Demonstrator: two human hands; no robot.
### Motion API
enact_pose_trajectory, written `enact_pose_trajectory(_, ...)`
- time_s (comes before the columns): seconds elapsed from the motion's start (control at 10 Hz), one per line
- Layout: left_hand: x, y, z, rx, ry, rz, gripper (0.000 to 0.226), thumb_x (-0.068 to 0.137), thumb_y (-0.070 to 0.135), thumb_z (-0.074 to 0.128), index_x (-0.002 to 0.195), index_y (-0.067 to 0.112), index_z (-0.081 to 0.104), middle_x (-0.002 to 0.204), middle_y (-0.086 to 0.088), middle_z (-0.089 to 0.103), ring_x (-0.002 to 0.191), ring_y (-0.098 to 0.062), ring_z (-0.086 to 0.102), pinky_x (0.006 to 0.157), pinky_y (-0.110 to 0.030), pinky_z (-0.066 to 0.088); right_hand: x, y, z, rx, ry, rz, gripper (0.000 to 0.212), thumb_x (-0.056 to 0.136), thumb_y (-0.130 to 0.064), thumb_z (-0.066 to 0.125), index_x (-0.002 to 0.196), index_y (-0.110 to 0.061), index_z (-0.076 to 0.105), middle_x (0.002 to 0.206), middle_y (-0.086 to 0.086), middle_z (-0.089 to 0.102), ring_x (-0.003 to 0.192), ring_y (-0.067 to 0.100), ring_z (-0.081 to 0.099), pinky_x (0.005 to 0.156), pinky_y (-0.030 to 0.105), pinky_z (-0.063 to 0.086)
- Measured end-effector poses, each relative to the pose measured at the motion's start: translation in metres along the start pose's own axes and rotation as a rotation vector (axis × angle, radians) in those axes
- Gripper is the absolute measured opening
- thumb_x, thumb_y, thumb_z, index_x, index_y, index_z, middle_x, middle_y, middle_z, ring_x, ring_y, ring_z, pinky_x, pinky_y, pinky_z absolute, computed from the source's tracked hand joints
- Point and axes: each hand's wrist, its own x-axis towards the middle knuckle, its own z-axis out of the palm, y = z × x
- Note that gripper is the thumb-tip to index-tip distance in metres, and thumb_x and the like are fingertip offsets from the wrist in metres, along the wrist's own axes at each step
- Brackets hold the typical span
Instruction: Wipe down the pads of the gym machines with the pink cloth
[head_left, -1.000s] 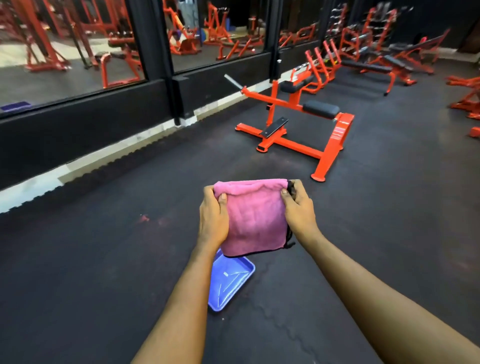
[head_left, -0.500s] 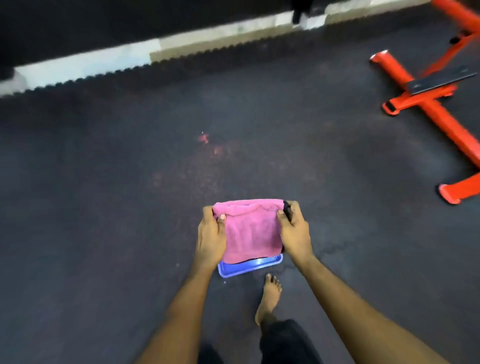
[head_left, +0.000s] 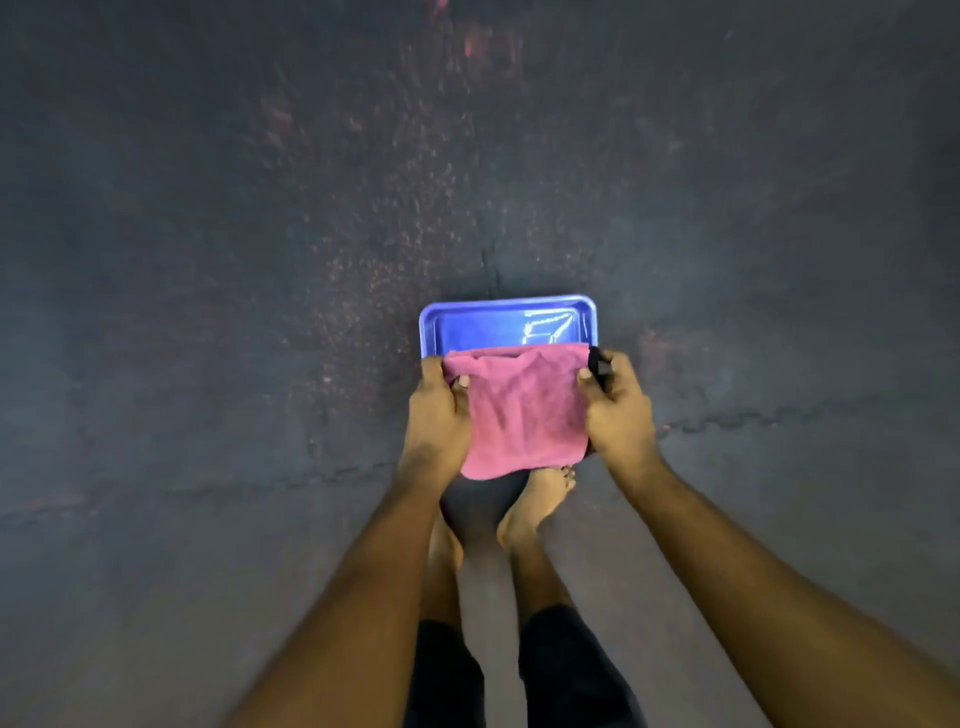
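The folded pink cloth (head_left: 522, 410) hangs stretched between both hands, over the near part of a blue tray (head_left: 506, 325) that lies on the floor. My left hand (head_left: 436, 415) pinches the cloth's left upper corner, thumb on top. My right hand (head_left: 618, 405) grips the right upper corner together with a small black piece at the cloth's edge. The cloth hides the near half of the tray. No gym machine or pad is in view.
Dark rubber floor mats (head_left: 260, 260) with a jagged seam fill the view. My bare feet (head_left: 540, 499) stand right behind the tray, below the cloth.
The view has tipped down to the floor and the orange machine has left the frame. The cloth, held by both hands, has come down over the blue tray.
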Motion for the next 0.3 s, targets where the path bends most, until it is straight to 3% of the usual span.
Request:
enact_pose_trajectory(0.1, 0.031, -0.026, 0.014, 0.066, -0.013, -0.014, 0.033, 0.099, 0.01, 0.051, 0.129, -0.002, 0.047, 0.129, -0.022, 0.054, 0.115, -0.036, 0.055, 0.093, -0.034, 0.039, 0.03, 0.011, 0.02, -0.021, 0.007, 0.044, 0.054, 0.094, -0.02, 0.065, 0.144, -0.014, 0.049, 0.135, 0.006, 0.061, 0.121, 0.023, 0.06, 0.109, 0.039, 0.044)
enact_pose_trajectory(0.2, 0.035, -0.029, 0.007, 0.089, -0.026, -0.004, 0.036, 0.099, 0.009, 0.052, 0.132, -0.004, 0.047, 0.133, -0.022, 0.051, 0.12, -0.035, 0.051, 0.098, -0.032, 0.036, 0.036, 0.003, 0.026, -0.017, 0.015, 0.062, 0.036, 0.095, -0.013, 0.063, 0.131, -0.011, 0.06, 0.119, 0.004, 0.066, 0.108, 0.022, 0.063, 0.106, 0.04, 0.047)
enact_pose_trajectory(0.3, 0.026, -0.021, -0.021, 0.08, -0.048, 0.026, 0.033, 0.098, 0.011, 0.051, 0.129, 0.001, 0.052, 0.125, -0.018, 0.061, 0.114, -0.033, 0.058, 0.095, -0.036, 0.043, 0.021, -0.024, 0.03, -0.019, -0.006, 0.026, 0.008, 0.094, -0.015, 0.062, 0.097, -0.02, 0.067, 0.096, 0.002, 0.069, 0.095, 0.029, 0.07, 0.096, 0.044, 0.053)
